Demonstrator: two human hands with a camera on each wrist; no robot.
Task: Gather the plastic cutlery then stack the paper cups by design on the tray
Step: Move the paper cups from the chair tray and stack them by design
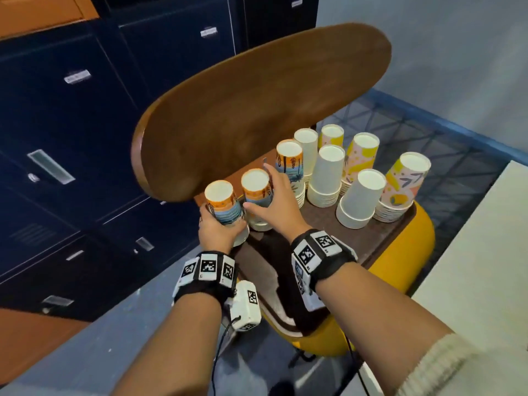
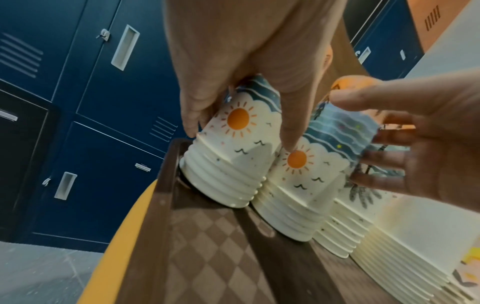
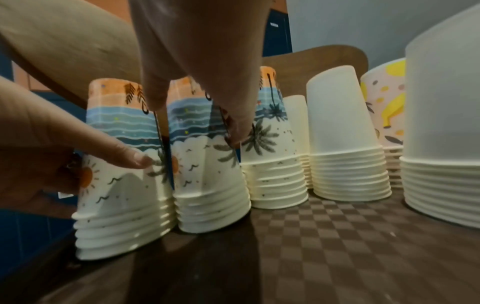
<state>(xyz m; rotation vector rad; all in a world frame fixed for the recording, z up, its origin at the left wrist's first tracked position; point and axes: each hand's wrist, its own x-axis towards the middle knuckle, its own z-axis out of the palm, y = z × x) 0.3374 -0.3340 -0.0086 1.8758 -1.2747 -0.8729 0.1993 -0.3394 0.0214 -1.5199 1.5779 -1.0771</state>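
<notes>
the tray [image 1: 394, 224], brown with a chequered floor, sat on a yellow seat [image 1: 414, 252] and is taken here as the landmark. on it stood inverted stacks of paper cups, mouths down, long axes upright or nearly so.

at the tray's left edge the left hand [image 1: 217, 230] had its fingers and thumb curled round the outermost beach-print stack [image 1: 223, 207]. the left wrist view showed this stack tilted, its lower rims lifted off the tray floor on one side and lying against the tray's raised rim.

just inboard, touching it, stood the second beach-print stack [image 1: 255, 192]. the right hand [image 1: 274, 201] lay over this stack with fingers spread and reaching down its far side; the right wrist view showed a fingertip on the wall of each of the two stacks. no closed hold was evident.

a third beach-print stack [image 1: 289, 161] stood further back on the tray, then plain white stacks [image 1: 328, 175] and yellow-and-pink patterned stacks [image 1: 405, 187] toward the tray's right end.

no plastic cutlery could be made out in any view.

judgement: the coming move turns on the held stack sitting left of, and against, its matching neighbour. the left hand was nearer; a lift along the upright axis would be needed to nest one on the other.
</notes>
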